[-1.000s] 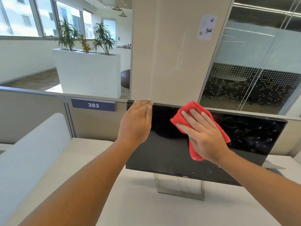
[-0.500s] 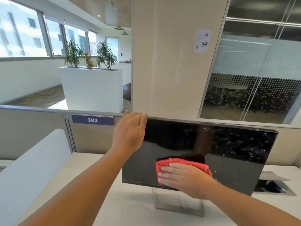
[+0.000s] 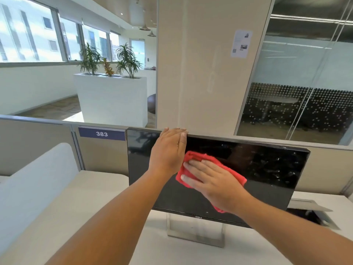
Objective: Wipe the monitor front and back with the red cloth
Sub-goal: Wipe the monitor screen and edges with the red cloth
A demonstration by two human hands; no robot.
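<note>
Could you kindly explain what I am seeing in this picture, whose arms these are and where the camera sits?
No machine here: these are a person's two bare arms, filmed by a camera worn on the head, looking forward and down. The left hand rests with straight fingers on the top edge of a black monitor. The right hand presses a red cloth flat against its front. The monitor stands on a pale desk, before a partition with a sign reading 383.

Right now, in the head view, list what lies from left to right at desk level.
White divider → number plate 383 → left hand on the monitor top edge → red cloth under the flat right hand → open cable hatch.
</note>
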